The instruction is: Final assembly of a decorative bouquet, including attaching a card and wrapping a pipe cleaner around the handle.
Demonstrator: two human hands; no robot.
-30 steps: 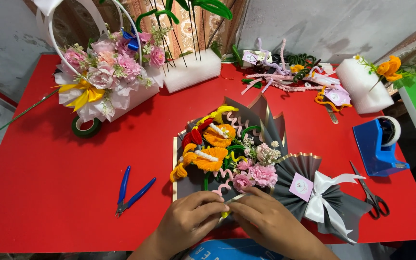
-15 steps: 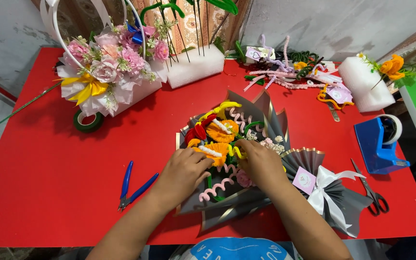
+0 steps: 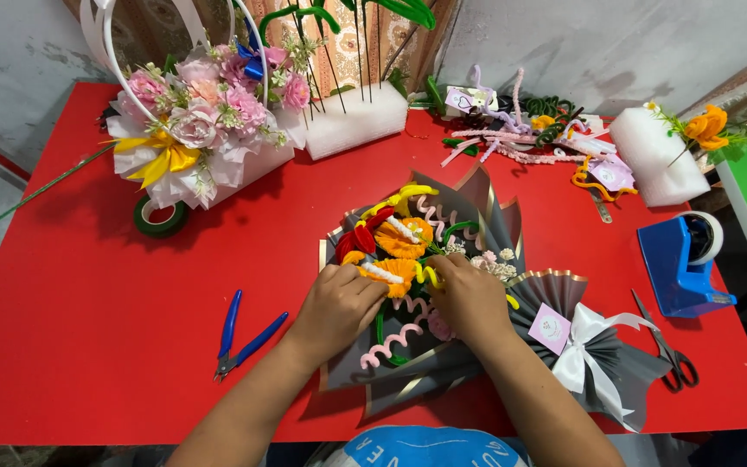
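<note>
While both hands are buried in the bouquet (image 3: 425, 285) lying on the red counter (image 3: 88, 346), the job looks like nudging the orange flowers into place inside the grey wrapping paper (image 3: 486, 216). The left hand (image 3: 339, 304) is curled, fingertips pinched around the lower orange flower (image 3: 386, 270), and the right hand (image 3: 470, 298) sits just beside it, fingers curled down into the stems, though what exactly it grips can't be told from here. Honestly the trick at this stage is probably small moves: hold one stem steady with one hand and shift the bloom with the other, so the pink curly pieces (image 3: 391, 342) below don't get squashed flat. Keeping wrists off the pleated grey fan (image 3: 555, 290) and the white ribbon bow (image 3: 590, 346) would save re-fluffing later. Blue pliers (image 3: 244, 337) sit near the left arm, and scissors (image 3: 667, 350) plus a blue tape dispenser (image 3: 680, 268) lie off to the right, all within reach if a stem needs trimming.
</note>
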